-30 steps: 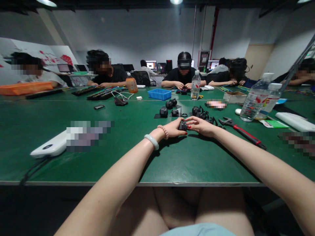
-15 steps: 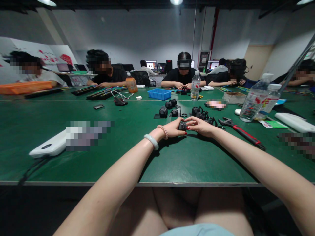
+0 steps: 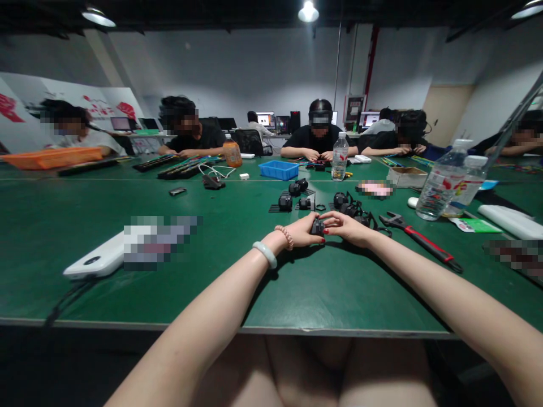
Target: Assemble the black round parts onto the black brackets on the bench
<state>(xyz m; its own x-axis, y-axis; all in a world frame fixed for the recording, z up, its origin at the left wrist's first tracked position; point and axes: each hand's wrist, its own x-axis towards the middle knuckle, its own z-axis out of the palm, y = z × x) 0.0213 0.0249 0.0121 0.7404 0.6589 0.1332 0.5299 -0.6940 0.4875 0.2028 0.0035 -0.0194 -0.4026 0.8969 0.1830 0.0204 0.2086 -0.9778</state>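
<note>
My left hand (image 3: 301,230) is closed round a small chunky black part (image 3: 317,227), with the thumb beneath it. My right hand (image 3: 350,229) has its bent fingertips and thumb at the right side of the same part. Both hands are low over the green table (image 3: 237,282), and fingers cover much of the part. Just beyond my left hand stand similar black parts (image 3: 285,202) with flat slotted plates, and a small black ring (image 3: 321,207). More black parts (image 3: 340,199) lie clustered behind my right hand. An adjustable wrench (image 3: 424,243) with red-and-black handles rests to its right.
A white device (image 3: 102,254) with a dark strap lies at left. Further off are a blue tray (image 3: 279,169), an orange bottle (image 3: 231,152) and a clear bottle (image 3: 339,158). Larger water bottles (image 3: 441,183) stand at right. Several people sit across the table.
The whole view has shifted, so everything appears slightly lower and further right. Both hands remain on the black part, which seems slightly turned between the fingers.
</note>
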